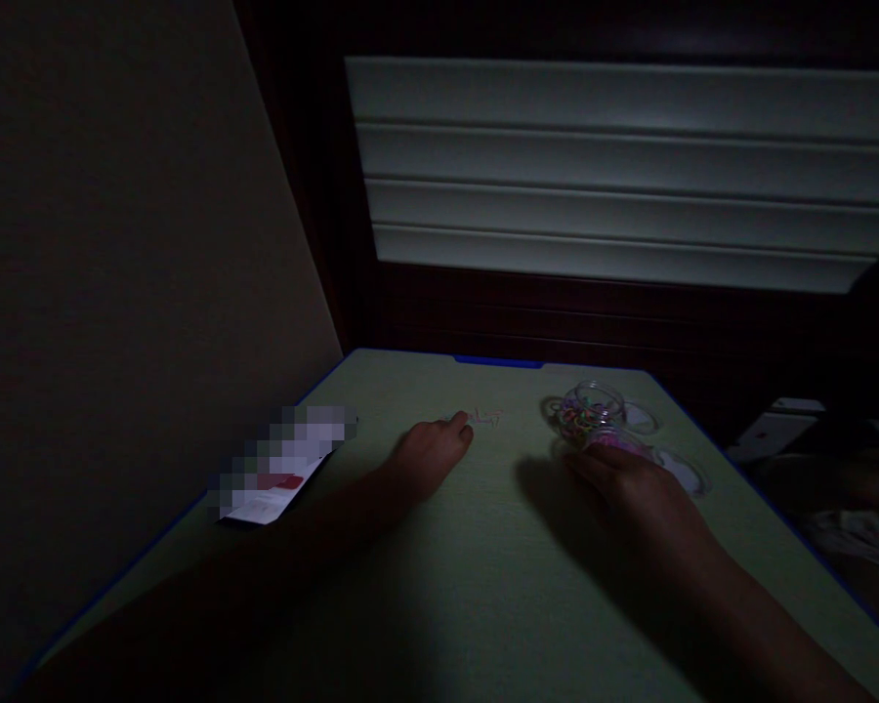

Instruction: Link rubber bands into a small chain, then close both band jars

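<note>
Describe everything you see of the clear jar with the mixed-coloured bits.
The clear jar is round and looks like plastic or glass. No lid shows on it. Thin, tangled multicoloured bits fill its lower part. It appears upright on the table, toward the far right, just beyond the pink-filled container; whether the two touch is unclear.

In dim light, a blue-edged table (513,557) adjoins a plain wall (132,244), facing pale slats (601,161).
</note>
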Motion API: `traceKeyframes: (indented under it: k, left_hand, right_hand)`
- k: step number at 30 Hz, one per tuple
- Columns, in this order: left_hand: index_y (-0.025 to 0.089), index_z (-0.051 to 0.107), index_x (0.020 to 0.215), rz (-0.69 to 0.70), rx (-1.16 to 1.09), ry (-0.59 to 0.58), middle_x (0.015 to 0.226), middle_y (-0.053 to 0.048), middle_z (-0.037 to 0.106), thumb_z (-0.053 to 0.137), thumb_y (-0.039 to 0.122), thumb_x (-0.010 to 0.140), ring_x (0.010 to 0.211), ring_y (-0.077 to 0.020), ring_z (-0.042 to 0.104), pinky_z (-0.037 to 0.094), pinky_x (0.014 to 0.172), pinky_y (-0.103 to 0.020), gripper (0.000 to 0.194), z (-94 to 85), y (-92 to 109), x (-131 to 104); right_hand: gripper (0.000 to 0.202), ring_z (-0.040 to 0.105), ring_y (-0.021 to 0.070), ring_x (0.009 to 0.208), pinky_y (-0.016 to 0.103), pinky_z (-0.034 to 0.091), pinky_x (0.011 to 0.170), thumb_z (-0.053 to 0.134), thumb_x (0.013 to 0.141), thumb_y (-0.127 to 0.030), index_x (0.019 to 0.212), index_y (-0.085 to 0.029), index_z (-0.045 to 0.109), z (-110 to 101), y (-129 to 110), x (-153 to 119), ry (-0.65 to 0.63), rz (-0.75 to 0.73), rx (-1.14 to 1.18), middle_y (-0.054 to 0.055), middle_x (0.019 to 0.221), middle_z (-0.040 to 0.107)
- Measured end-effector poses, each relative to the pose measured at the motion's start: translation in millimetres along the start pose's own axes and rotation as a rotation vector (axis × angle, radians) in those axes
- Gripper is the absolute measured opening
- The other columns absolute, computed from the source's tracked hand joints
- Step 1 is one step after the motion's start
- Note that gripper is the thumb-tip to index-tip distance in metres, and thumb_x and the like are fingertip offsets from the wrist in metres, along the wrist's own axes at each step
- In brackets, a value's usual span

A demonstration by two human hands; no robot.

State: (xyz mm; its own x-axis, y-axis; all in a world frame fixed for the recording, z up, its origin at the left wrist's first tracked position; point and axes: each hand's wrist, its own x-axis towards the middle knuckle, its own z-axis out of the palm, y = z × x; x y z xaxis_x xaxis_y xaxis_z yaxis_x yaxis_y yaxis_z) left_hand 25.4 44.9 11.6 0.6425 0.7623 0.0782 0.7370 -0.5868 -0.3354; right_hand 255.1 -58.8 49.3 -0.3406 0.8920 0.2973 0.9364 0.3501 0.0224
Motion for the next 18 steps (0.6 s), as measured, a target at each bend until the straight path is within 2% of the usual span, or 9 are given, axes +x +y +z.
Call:
traceKeyframes:
  k: [10, 18]
  left_hand:
    - [0.014, 0.055, 0.099, -0.024, -0.04, -0.03, 0.103, -0.011, 0.051, 0.042, 0.009, 0.087, 0.081, -0.0174, 0.061, 0.05, 0.065, -0.028, 0.019, -3.7, 0.5, 0.1]
    - [0.014, 0.051, 0.103, 0.017, -0.022, -0.034, 0.104, -0.01, 0.051, 0.041, 0.004, 0.084, 0.078, -0.0172, 0.061, 0.05, 0.063, -0.028, 0.023, -2.3, -3.5, 2.6]
  right_hand:
    - [0.022, 0.059, 0.0167, 0.075, 0.024, 0.037, 0.061, 0.042, 0.086, -0.015, 0.085, -0.019, 0.063, -0.3, -1.1, -0.5, -0.026, -0.003, 0.015, 0.006, 0.086, 0.063]
    - [0.021, 0.058, 0.0154, 0.071, 0.024, 0.035, 0.058, 0.043, 0.086, -0.015, 0.087, -0.019, 0.063, 0.4, -0.8, 0.0, -0.013, -0.024, 0.006, 0.005, 0.082, 0.062]
